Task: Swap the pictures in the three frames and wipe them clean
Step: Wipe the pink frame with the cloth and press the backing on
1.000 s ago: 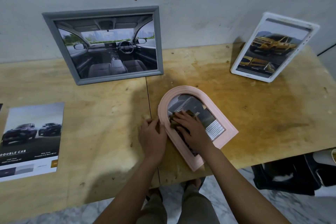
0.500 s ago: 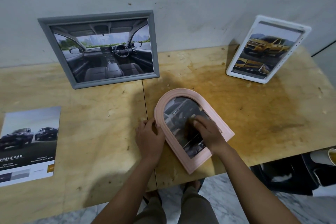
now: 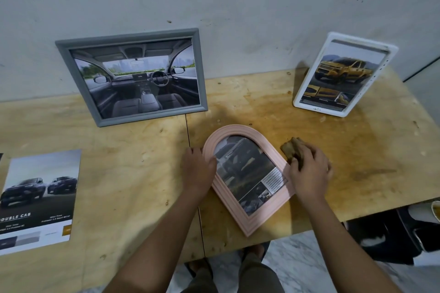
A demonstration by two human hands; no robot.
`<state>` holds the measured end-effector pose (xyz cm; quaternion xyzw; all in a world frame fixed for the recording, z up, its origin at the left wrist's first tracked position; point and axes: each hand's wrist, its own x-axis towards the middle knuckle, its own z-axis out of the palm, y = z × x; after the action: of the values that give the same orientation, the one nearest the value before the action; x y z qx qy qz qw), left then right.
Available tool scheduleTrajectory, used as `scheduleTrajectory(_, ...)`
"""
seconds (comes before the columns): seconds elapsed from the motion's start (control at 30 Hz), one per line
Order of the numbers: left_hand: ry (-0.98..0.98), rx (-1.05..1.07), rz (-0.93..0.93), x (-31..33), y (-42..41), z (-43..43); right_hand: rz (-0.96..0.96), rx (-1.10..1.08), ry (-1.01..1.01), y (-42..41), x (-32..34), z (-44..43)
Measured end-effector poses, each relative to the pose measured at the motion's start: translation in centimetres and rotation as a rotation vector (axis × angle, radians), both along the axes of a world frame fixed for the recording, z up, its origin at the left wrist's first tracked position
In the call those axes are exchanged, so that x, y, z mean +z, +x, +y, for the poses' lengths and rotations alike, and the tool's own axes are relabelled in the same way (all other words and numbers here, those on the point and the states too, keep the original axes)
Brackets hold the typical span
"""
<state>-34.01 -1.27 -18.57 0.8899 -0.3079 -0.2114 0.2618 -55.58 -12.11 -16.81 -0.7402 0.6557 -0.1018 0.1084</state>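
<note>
At centre, the pink arched frame (image 3: 252, 227) lay flat on the plywood surface (image 3: 123, 150). The left hand (image 3: 197, 171) rested spread on its left rim. The right hand (image 3: 309, 171) gripped a brown cloth (image 3: 291, 148) just beside its right edge. A grey frame (image 3: 133, 34) and a white frame (image 3: 319, 108) stood upper left and upper right. The loose print (image 3: 38, 197) at lower left read "OUBLE CAB", its first letter cut off and its smaller text illegible.
</note>
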Motion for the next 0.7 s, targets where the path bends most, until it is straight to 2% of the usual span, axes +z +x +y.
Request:
scheduleTrajectory(0.13, 0.03, 0.017, 0.055, 0.3, 0.2, 0.0, -0.13, -0.194, -0.024, 0.1, -0.5, 3.1)
scheduleTrajectory(0.27, 0.047, 0.029, 0.12, 0.6, 0.6, -0.3, -0.251, -0.303, 0.136, 0.5, -0.9, 4.5)
scheduleTrajectory(0.47, 0.132, 0.034, 0.247, 0.4, 1.7, -0.7, -0.405, -0.425, 0.236, 1.0, -0.8, 4.1)
scheduleTrajectory(0.57, 0.115, 0.067, 0.426, 0.6, 2.3, -0.6, -0.473, -0.483, 0.27, 0.8, -0.9, 4.3)
scheduleTrajectory(0.7, -0.023, 0.123, 0.675, 1.2, 2.6, 0.1, -0.564, -0.529, 0.243, 0.7, -1.4, 4.5)
